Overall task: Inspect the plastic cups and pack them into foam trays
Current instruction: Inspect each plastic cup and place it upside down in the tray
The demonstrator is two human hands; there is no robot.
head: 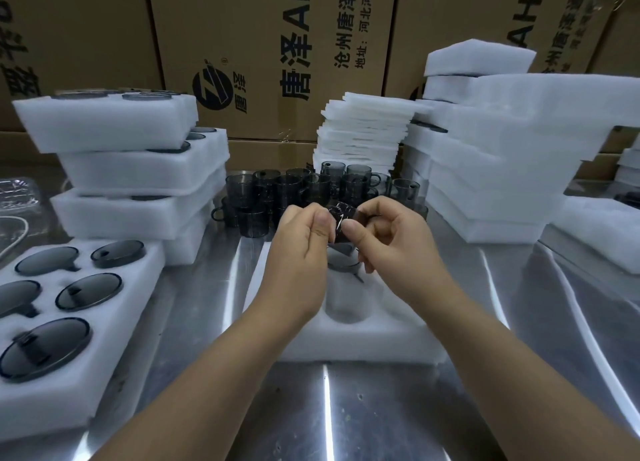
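Note:
Both my hands hold one smoky dark plastic cup [343, 216] up over the middle of the table. My left hand [304, 239] pinches its left side and my right hand [391, 235] curls round its right side. Directly below lies a white foam tray [363, 336] with round pockets; one pocket holds a dark cup [341, 263], and the hands hide most of the tray. Behind the hands stands a cluster of several loose dark cups [294, 190] with handles.
A filled foam tray [69, 322] with dark cups sits at the left front. Stacked filled trays [138, 170] rise at the left, foam sheets [363, 131] at the back centre, foam trays [502, 156] at the right. Cardboard boxes [270, 45] wall the back. The steel table [329, 408] shows in front.

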